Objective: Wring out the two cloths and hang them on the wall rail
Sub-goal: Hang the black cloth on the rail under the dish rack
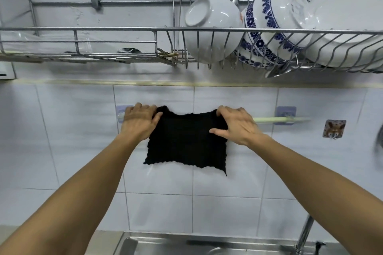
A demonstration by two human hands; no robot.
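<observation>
Black cloth (186, 141), pale green rail (275, 119), blue-flowered white bowl (269, 27), white tiles (228, 172).

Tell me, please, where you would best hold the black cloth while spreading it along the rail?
Hold the black cloth by its two top corners, from the front, as the left hand and right hand do now. It hangs flat against the tiles from the rail, so pinching the upper edge probably keeps it spread.

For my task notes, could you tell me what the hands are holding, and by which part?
Both the left hand and the right hand grip the black cloth by its upper corners, at the wall rail.
</observation>
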